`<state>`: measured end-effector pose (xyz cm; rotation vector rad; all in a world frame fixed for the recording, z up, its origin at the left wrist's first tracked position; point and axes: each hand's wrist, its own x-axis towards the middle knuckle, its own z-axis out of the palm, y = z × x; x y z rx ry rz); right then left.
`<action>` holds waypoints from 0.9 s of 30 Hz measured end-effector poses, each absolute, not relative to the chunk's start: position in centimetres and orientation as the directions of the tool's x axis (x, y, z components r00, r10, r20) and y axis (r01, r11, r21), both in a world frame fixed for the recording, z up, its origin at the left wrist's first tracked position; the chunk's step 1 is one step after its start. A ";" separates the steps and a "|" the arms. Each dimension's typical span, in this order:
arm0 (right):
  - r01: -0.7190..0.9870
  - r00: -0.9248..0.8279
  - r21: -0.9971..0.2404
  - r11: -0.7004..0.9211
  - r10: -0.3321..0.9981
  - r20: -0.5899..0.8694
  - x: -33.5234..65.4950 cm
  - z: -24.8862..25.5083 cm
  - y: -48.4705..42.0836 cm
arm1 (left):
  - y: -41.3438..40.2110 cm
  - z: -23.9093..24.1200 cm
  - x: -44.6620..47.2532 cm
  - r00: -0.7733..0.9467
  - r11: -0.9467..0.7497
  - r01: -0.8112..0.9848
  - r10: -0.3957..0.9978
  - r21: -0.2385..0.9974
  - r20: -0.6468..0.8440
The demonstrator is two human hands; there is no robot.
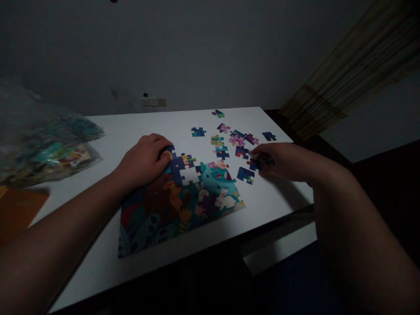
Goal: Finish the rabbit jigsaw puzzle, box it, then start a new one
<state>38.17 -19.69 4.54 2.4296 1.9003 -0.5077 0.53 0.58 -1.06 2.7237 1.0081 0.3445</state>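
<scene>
A partly assembled jigsaw puzzle [193,210] with rabbits and a blue whale-like figure lies near the table's front edge. White table shows through a gap in its upper part. My left hand [146,157] rests on the puzzle's upper left edge, thumb and forefinger apart beside a blue piece with an orange shape. Farther right, my right hand [282,159] has its fingers bent round a dark puzzle piece [266,162], partly hidden by them. Close to those fingertips lie a blue and red piece [242,152] and a dark blue piece [246,175].
Several loose pieces, among them a pink one [236,139] and a blue one [198,131], are scattered over the white table [131,127]. Clear plastic bags [55,148] stand at the left, above an orange object [19,210]. A wall is behind; a curtain hangs right.
</scene>
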 end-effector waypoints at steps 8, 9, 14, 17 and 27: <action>0.938 0.144 -0.263 -0.225 0.945 -0.294 37.7 3.9 -19.7 | 0.2 -1.3 0.6 0.744 -0.755 0.588 0.645 0.288 0.173; 0.941 0.140 -0.256 -0.220 0.944 -0.297 37.7 4.1 -19.8 | 0.2 -1.4 0.6 0.747 -0.758 0.587 0.643 0.284 0.170; 0.946 0.159 -0.271 -0.178 0.983 -0.093 36.6 6.9 -20.1 | -0.1 -1.3 0.8 0.736 -0.743 0.602 0.658 0.291 0.159; 0.918 0.021 -0.396 -0.007 0.999 0.032 33.3 8.6 -18.0 | -0.2 -1.1 0.9 0.738 -0.742 0.605 0.659 0.289 0.148; 0.569 -0.281 -0.814 0.118 0.958 -0.058 24.3 2.0 -10.4 | -0.5 -1.1 1.0 0.732 -0.739 0.621 0.666 0.260 0.143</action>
